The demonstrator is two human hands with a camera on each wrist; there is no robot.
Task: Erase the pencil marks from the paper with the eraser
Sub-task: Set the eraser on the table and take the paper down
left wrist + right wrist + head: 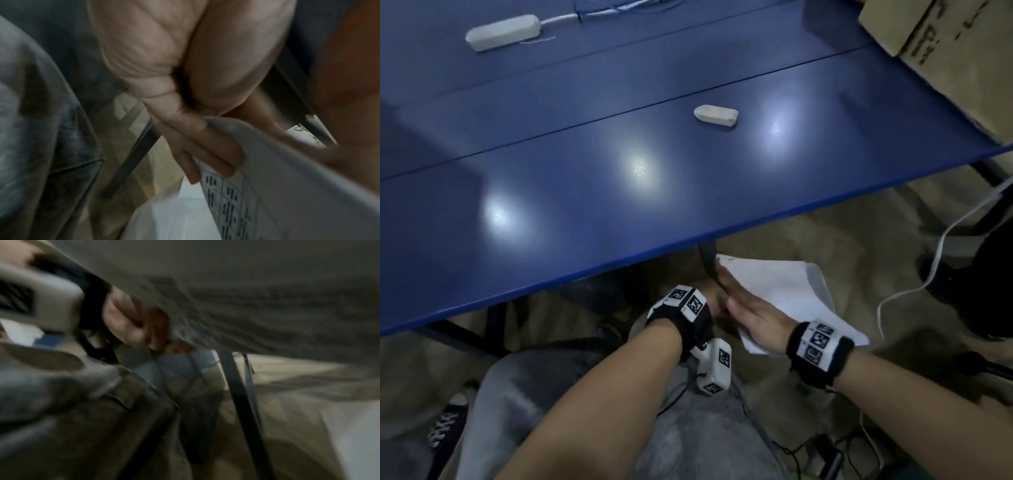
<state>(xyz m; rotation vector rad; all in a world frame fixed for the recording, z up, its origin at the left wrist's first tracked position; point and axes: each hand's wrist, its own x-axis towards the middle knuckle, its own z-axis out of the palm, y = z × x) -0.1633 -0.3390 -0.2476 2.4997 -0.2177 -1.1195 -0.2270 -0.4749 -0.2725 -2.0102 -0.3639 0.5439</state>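
Note:
Below the table's front edge I hold the white paper [784,291] in the air, above my lap. My left hand [714,299] pinches its near-left edge; in the left wrist view the left hand [213,160] has curled fingers [205,146] clamped on the paper [287,186], which shows a printed grid with dark marks. My right hand [750,315] lies on top of the sheet with fingers stretched out; its thumb is hidden. The white eraser [715,116] lies alone on the blue table [585,212], far from both hands. The right wrist view is blurred.
A larger white block [503,32] with a cable sits at the table's far left. A cardboard box [945,51] stands on the far right corner. A white cord [935,267] hangs at the right. Black table legs [709,263] and my grey-trousered lap [688,445] are below.

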